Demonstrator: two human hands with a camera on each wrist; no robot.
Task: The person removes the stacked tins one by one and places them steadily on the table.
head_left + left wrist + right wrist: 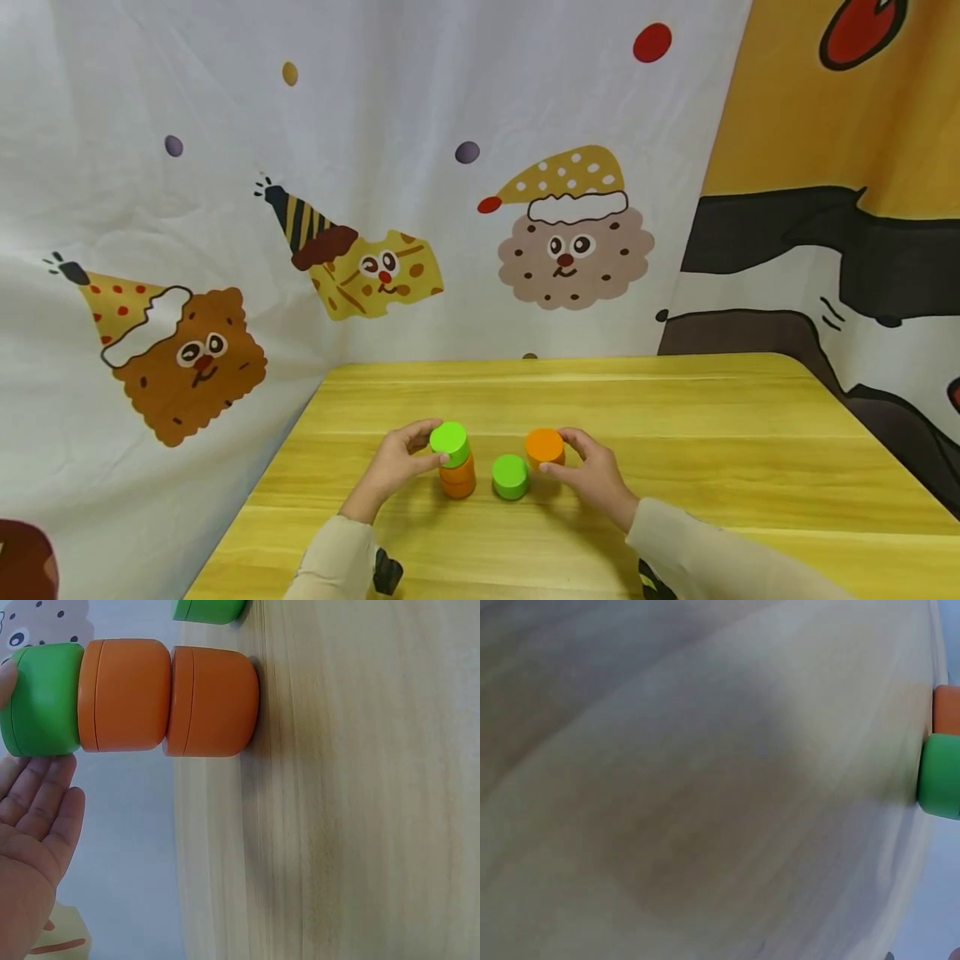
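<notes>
My left hand (397, 465) pinches a bright green round block (449, 442) between thumb and fingers. That block sits on top of two stacked orange round blocks (458, 477). In the left wrist view the orange blocks (131, 695) show a thin seam near one end, and so does the green block (49, 701). An orange round block (545, 447) is in the grip of my right hand (597, 477), apparently held off the table. Between the hands, a second green round block (511, 477) stands on the tabletop, also visible at the right wrist view's edge (941, 776).
The pale wooden table (675, 417) carries the blocks. Behind it and at its left hangs a white cloth (405, 100) printed with cartoon biscuits and cheese. A yellow, black and white printed part (825, 142) is at the right.
</notes>
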